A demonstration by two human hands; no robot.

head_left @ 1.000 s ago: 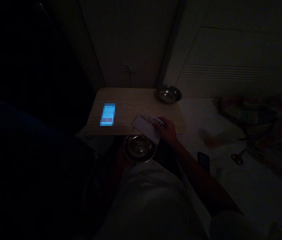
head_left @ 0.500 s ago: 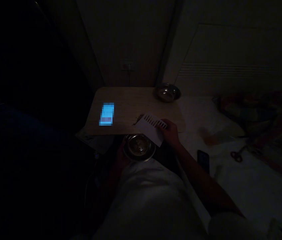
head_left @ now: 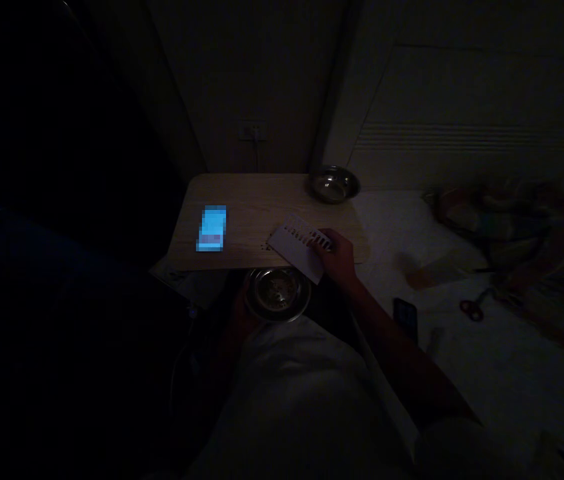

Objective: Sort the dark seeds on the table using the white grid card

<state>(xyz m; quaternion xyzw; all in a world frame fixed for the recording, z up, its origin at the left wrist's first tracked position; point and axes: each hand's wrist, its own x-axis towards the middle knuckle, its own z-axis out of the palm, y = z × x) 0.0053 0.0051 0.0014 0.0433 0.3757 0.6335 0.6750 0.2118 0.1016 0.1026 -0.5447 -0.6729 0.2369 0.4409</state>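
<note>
The scene is very dim. My right hand (head_left: 339,257) is closed on the right end of a flat white card (head_left: 297,255) with a row of slots along one edge. The card is slanted over the front part of a small wooden table (head_left: 247,193). Several small dark bits (head_left: 265,245) lie on the tabletop beside the card's left end. Below the table's front edge, my left hand (head_left: 243,307) grips the left side of a round metal bowl (head_left: 278,315). Small pieces are visible inside it, too dark to name. Most of the left hand's fingers are in shadow.
A lit phone (head_left: 212,228) with a blurred screen lies on the table's left. A second metal bowl (head_left: 335,185) stands at its back right corner. On the white surface to the right are a dark phone (head_left: 405,319), red-handled scissors (head_left: 472,309) and a heap of cloth (head_left: 512,220).
The card has swung slightly, its lower corner moving up and left. The dark bits beside it look fewer and more scattered. The bowl in my left hand has stayed nearly in place.
</note>
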